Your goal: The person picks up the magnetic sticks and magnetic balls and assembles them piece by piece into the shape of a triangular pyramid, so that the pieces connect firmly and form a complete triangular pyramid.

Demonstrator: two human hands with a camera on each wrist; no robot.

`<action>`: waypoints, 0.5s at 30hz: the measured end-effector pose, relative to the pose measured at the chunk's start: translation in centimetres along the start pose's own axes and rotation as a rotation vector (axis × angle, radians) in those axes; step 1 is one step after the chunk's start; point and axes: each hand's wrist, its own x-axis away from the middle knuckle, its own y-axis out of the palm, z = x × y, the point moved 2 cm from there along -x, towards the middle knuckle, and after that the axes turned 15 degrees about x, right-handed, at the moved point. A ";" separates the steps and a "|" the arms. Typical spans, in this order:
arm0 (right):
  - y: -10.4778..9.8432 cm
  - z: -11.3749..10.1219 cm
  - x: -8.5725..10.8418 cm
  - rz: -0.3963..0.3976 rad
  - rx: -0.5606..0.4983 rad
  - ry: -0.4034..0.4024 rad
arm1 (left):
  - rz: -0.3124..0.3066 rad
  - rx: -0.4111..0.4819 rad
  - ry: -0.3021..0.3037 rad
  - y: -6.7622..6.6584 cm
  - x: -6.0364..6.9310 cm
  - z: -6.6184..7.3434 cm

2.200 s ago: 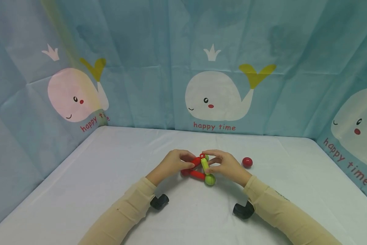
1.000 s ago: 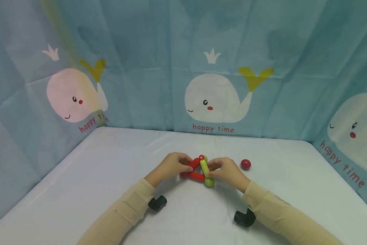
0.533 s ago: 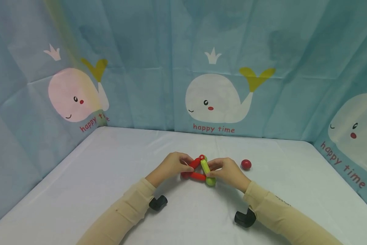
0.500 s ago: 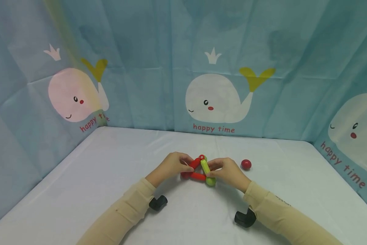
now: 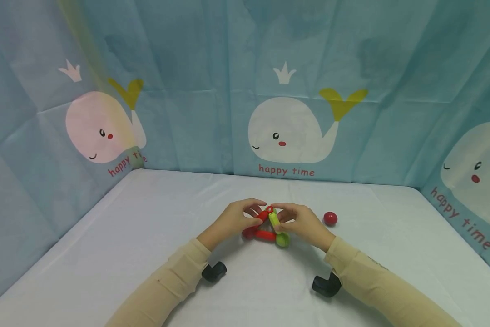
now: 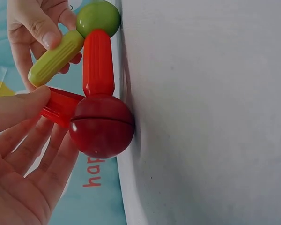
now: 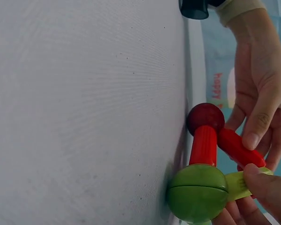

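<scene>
Rods and balls form a three-sided frame on the table. A dark red ball point(image 5: 249, 233) and a green ball point(image 5: 283, 240) are joined by a lower red rod point(image 6: 98, 65). My left hand point(image 5: 237, 219) pinches an upper red rod point(image 7: 239, 147) that slants from the dark red ball; its thumb lies on the rod. My right hand point(image 5: 304, 225) pinches a yellow-green rod point(image 6: 56, 58) that leaves the green ball. The two held rods come together at the top, where my fingers are close. A bit of green shows behind that corner, mostly hidden.
A loose red ball point(image 5: 330, 219) lies right of my right hand on the white table point(image 5: 245, 290). Black wrist-worn pieces point(image 5: 214, 272) stick out below both sleeves. A blue cloth with whale prints point(image 5: 287, 131) stands behind the table.
Both index fingers have lifted and stretched toward the top corner since half a second ago. The frame has hardly moved, and both hands keep hold of their rods.
</scene>
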 end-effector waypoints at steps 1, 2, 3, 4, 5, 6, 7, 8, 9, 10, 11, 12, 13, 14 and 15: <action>0.0 0.0 0.0 -0.009 0.000 -0.006 | 0.002 -0.005 0.003 0.0 0.0 0.0; -0.1 0.0 0.0 -0.013 0.001 -0.010 | 0.004 -0.007 0.002 0.0 0.0 0.0; -0.1 0.0 0.0 -0.016 -0.001 -0.011 | 0.005 -0.009 0.003 0.0 0.0 0.1; -0.1 0.0 0.0 -0.019 -0.002 -0.010 | 0.006 -0.011 0.003 0.0 0.0 0.1; -0.1 0.0 0.0 -0.021 -0.003 -0.009 | 0.007 -0.011 0.003 0.0 0.0 0.1; -0.2 -0.1 0.0 -0.024 -0.003 -0.008 | 0.007 -0.010 0.002 -0.1 0.0 0.1; -0.2 -0.1 0.0 -0.026 -0.006 -0.006 | 0.008 -0.012 0.004 -0.1 0.0 0.1; -0.2 -0.1 0.0 -0.026 -0.007 -0.006 | 0.010 -0.012 0.005 -0.1 0.0 0.2; -0.1 -0.1 0.0 -0.026 -0.007 -0.006 | 0.011 -0.011 0.006 -0.1 0.0 0.2; -0.1 -0.1 0.0 -0.025 -0.009 -0.007 | 0.011 -0.008 0.004 -0.2 0.0 0.2; -0.1 0.0 0.0 -0.023 -0.009 -0.008 | 0.009 -0.006 -0.001 -0.2 0.0 0.2; -0.1 0.0 0.0 -0.020 -0.009 -0.005 | 0.004 -0.003 -0.010 -0.2 0.0 0.2; -0.1 0.1 0.1 -0.011 -0.010 0.003 | -0.004 -0.005 -0.018 -0.3 0.0 0.1; -0.2 0.3 0.2 0.003 -0.007 0.013 | -0.013 -0.006 -0.038 -0.3 0.0 0.1; -0.5 0.5 0.3 0.022 -0.006 0.026 | -0.027 -0.008 -0.067 -0.4 0.0 0.1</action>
